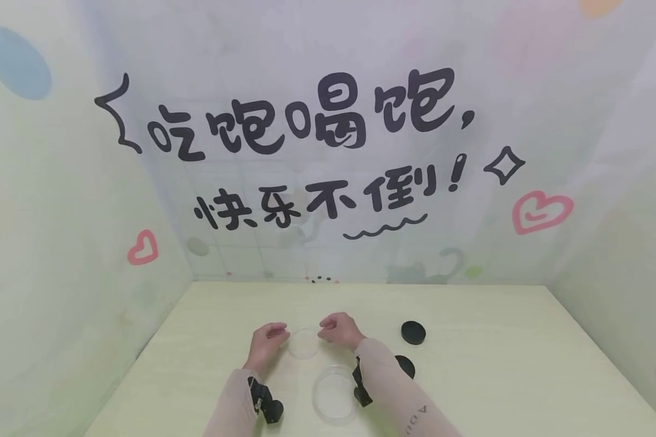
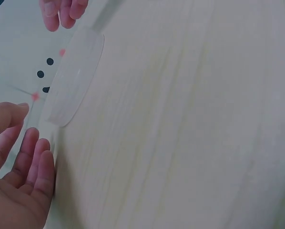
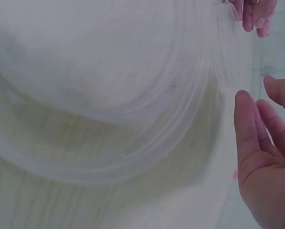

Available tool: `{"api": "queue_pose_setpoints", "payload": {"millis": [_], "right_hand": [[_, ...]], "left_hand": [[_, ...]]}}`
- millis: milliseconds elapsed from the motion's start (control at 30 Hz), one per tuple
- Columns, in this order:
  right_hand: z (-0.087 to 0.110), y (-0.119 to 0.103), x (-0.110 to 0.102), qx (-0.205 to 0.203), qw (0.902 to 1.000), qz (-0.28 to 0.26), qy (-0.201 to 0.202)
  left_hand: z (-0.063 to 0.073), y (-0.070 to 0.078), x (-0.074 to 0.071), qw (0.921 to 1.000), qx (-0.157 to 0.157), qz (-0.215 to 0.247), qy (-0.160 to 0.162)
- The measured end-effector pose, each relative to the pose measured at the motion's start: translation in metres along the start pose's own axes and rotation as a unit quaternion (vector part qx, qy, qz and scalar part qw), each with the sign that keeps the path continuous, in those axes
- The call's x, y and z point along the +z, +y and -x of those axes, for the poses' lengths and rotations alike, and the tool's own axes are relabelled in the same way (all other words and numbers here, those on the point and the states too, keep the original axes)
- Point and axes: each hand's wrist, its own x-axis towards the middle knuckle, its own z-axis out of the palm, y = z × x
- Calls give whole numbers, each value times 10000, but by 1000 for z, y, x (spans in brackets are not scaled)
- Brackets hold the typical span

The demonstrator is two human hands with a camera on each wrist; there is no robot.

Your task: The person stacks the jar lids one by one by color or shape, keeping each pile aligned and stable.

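A small clear round dish (image 1: 304, 357) lies on the table between the two hands. In the left wrist view the dish (image 2: 78, 78) looks shallow and see-through. My left hand (image 1: 266, 345) is just left of it, fingers loosely bent, with a gap between fingertips and rim. My right hand (image 1: 341, 331) is on its other side; in the right wrist view that hand (image 3: 271, 148) has thumb and fingers apart and holds nothing. Nearer the body, a larger clear round container (image 1: 336, 419) stands beside the right forearm, and its wide rim fills much of the right wrist view.
A black round lid (image 1: 413, 332) lies to the right of the right hand. Another black round piece (image 1: 407, 366) is partly covered by the right sleeve. The pale wooden table (image 1: 486, 352) meets a printed cloth wall (image 1: 328, 261) at the back.
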Motion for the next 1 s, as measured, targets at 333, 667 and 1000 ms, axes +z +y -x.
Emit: {"api": "queue_pose_setpoints", "payload": {"millis": [333, 667, 1000], "right_hand": [[-2, 10, 10, 31, 9995, 314, -27], [-7, 15, 12, -3, 9989, 464, 32], [-9, 17, 13, -44, 9975, 706, 92]], "left_hand": [[2, 0, 1, 9998, -104, 119, -148], [-2, -6, 5, 9995, 28, -165, -284], [0, -6, 3, 9989, 10, -238, -405]]}}
